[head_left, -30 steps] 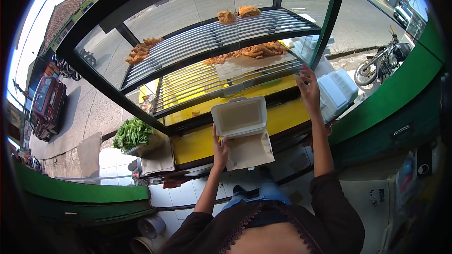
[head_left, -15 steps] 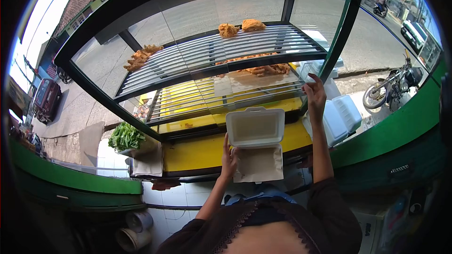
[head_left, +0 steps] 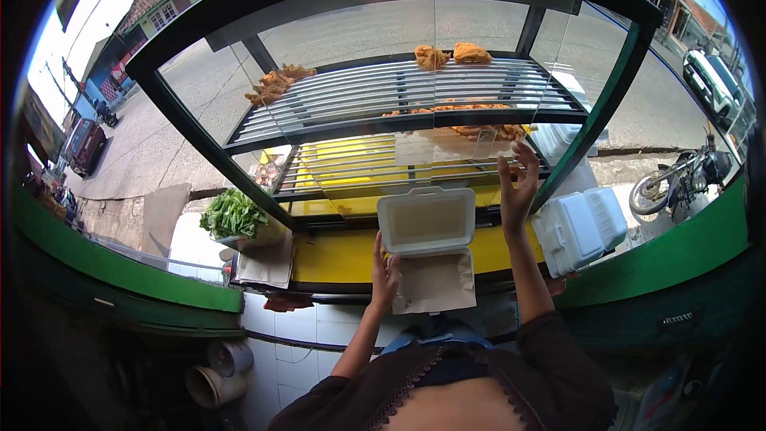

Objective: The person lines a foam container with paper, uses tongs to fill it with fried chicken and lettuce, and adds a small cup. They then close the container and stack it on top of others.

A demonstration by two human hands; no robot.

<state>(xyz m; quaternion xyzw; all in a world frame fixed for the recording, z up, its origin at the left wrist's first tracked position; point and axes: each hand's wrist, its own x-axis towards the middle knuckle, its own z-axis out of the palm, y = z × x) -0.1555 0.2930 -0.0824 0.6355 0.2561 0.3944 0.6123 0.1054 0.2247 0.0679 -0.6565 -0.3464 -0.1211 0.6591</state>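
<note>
My left hand [head_left: 384,279] grips the left side of a white foam takeaway box [head_left: 425,222], with its lid raised and brown paper [head_left: 431,279] lining its base. My right hand [head_left: 519,183] is raised at the right part of the display case, fingers apart, holding nothing visible. Its fingertips overlap the lower shelf's end, close to a thin metal wire shape [head_left: 484,144] that looks like tongs. Behind the glass, fried pieces [head_left: 477,132] lie on paper on the lower shelf. Two fried chicken pieces [head_left: 472,53] and a small pile [head_left: 278,84] rest on the upper rack.
Stacked white foam boxes [head_left: 581,227] stand right of the case. Leafy greens [head_left: 234,213] sit in a container at the left, beside brown paper sheets [head_left: 266,265]. The dark case frame [head_left: 614,88] rises in front of me. A motorbike [head_left: 674,179] is parked outside.
My view has turned, so the case sits further right. My right hand has moved lower and inward from the right post. The vertical glass edges have shifted against the frame.
</note>
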